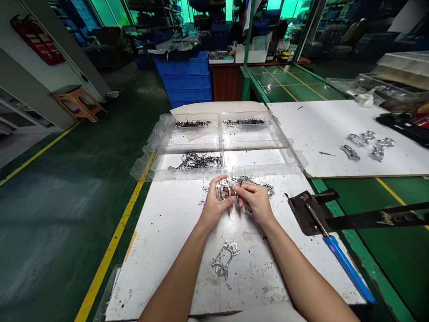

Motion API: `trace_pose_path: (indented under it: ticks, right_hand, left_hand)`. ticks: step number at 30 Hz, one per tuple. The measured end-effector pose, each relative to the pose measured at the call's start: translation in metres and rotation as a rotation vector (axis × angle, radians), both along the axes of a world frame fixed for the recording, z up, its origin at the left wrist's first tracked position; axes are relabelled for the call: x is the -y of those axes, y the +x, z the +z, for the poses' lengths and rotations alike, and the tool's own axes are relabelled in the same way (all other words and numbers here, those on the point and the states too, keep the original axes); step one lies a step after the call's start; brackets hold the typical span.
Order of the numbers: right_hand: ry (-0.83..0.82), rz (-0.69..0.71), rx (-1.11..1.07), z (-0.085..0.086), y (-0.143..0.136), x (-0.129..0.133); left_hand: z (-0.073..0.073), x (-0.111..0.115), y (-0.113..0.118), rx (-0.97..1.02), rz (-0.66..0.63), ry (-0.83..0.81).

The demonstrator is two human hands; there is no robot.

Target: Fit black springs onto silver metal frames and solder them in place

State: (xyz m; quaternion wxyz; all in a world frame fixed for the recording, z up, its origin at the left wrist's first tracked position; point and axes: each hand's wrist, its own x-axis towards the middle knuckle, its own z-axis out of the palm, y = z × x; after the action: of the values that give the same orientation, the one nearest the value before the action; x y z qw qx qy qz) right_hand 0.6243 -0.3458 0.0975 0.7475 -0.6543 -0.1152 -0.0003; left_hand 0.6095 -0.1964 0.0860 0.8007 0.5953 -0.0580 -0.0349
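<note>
The left hand (216, 203) clasped a silvery, openwork metal frame (220, 192) just beside the right hand (257, 201), whose fingertips pinched together at its edge, their hold unclear, in seemingly fine two-handed work calling for a steady left grip.

Scuffed white tabletop (167, 250)
Clear divided tray (261, 157) at the far end, silver frame (225, 258) nearer, dark specks (264, 237), apparently debris, scattered.

There's a tray (248, 145) across the table's (164, 232) far end. One loose frame (220, 269) lies nearer, between the person's forearms (179, 273).
</note>
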Motion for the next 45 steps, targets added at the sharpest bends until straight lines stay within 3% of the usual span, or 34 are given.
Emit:
trace_pose_path:
  ticks: [13,20,29,45]
  right_hand:
    - [0.067,-0.023,-0.144,-0.008,0.005,-0.004]
    - [0.003,-0.012,-0.105,-0.008,0.004,0.0]
    - [-0.115,0.233,-0.177,0.0,0.002,0.007]
    - [-0.038,0.33,-0.205,-0.001,0.002,0.01]
  left_hand:
    - [0.003,0.001,0.001,-0.035,0.073,-0.016]
    - [-0.002,0.0,0.001,0.038,0.139,0.111]
    - [0.002,-0.001,0.0,0.089,0.153,0.137]
    - [0.001,-0.002,0.0,0.103,0.131,0.131]
